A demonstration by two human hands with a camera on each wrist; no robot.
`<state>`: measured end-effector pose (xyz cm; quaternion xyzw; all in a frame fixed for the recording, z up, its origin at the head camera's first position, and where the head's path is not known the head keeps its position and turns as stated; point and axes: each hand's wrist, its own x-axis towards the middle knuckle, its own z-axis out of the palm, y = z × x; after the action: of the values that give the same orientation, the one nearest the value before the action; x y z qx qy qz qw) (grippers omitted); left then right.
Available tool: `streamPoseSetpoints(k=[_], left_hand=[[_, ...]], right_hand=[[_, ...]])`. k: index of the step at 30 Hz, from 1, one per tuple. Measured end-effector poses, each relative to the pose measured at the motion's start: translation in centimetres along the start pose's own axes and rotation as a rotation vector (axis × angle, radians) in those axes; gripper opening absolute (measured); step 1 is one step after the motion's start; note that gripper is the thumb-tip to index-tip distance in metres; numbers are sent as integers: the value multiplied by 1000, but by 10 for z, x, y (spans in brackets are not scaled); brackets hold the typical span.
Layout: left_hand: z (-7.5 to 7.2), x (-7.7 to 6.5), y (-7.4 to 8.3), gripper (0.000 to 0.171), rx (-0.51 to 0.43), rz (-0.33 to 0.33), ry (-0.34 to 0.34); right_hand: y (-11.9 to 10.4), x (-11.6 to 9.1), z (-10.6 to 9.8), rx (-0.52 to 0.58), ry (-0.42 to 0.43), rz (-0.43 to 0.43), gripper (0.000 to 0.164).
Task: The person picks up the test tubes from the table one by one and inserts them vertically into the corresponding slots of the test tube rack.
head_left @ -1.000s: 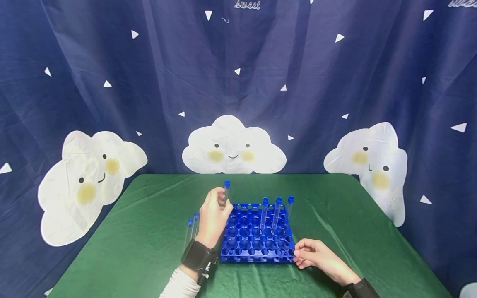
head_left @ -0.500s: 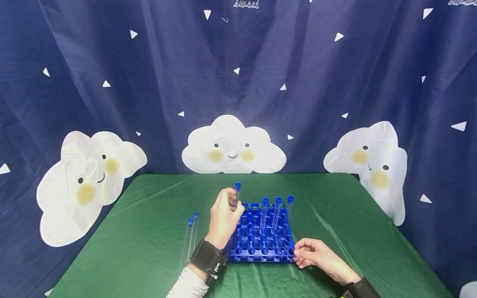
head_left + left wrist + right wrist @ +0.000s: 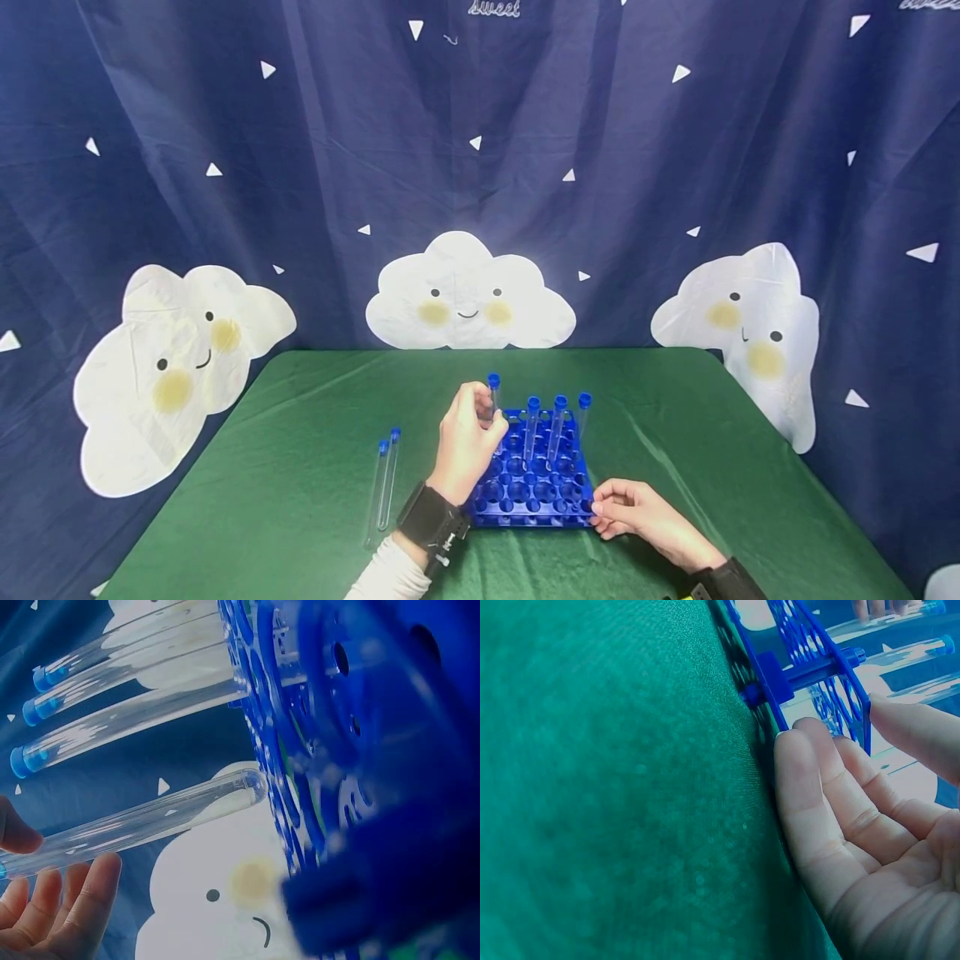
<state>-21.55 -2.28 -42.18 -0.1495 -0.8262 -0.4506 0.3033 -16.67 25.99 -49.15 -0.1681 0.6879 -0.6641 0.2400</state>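
Note:
My left hand [image 3: 467, 442] pinches a clear test tube [image 3: 161, 817] with a blue cap, between thumb and fingers near the capped end. The tube's round bottom is right at the top plate of a blue test tube rack [image 3: 534, 518]; whether it touches cannot be told. Three capped tubes [image 3: 556, 433] stand in the rack's holes, toward the right and back. At the rack's near right corner, my right hand [image 3: 641, 518] grips the edge, thumb [image 3: 915, 731] against the upper plate and fingertips at the lower one.
Two more capped tubes [image 3: 387, 483] stand or lean left of the rack, beside my left wrist; what supports them cannot be told. A green cloth [image 3: 247, 500] covers the table. Behind it hangs a dark blue curtain [image 3: 480, 183] with white clouds.
My left hand has moved right over the rack with the tube, which has come slightly lower. The right hand and the rack have stayed in place.

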Motion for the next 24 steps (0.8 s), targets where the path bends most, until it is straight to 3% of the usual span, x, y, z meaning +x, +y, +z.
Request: streamPoseSetpoints(k=[15,24], left_hand=[[6,-8,-4,31,55,5,-102],[6,-13,-5,31,92,-27,-151]], right_hand=[[1,0,-1,-2,-5,0,30],[0,0,0,-3,0,8,33]])
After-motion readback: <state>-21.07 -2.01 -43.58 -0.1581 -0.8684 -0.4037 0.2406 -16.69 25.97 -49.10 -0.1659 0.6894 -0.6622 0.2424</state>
